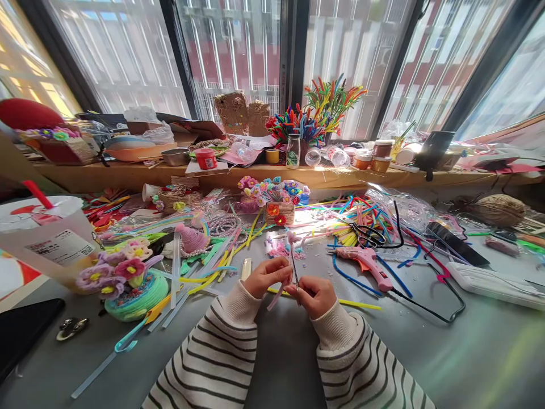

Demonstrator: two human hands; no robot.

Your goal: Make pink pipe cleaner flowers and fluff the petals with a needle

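My left hand (269,275) is closed, with thumb and fingers pinching a pale pink pipe cleaner (276,297) whose loose end hangs below. Facing it, my right hand (313,293) is closed in a pinch on a slim dark, metal-looking tool (294,270) that points upward; its exact kind is unclear. A fuzzy pink tip (292,237) stands above the fingers, close to the tool's end. Just beyond the hands lie pink fuzzy clippings (284,249). A yellow pipe cleaner (360,305) passes on the table behind my right hand.
Right of my hands lies a pink glue gun (367,266) with a black cord; scissors (367,234) rest behind it. Leftward are glue sticks (175,272), a green pot of pipe-cleaner flowers (138,295), a drink cup (46,244) and a black phone (25,335). A cluttered ledge (238,175) runs behind.
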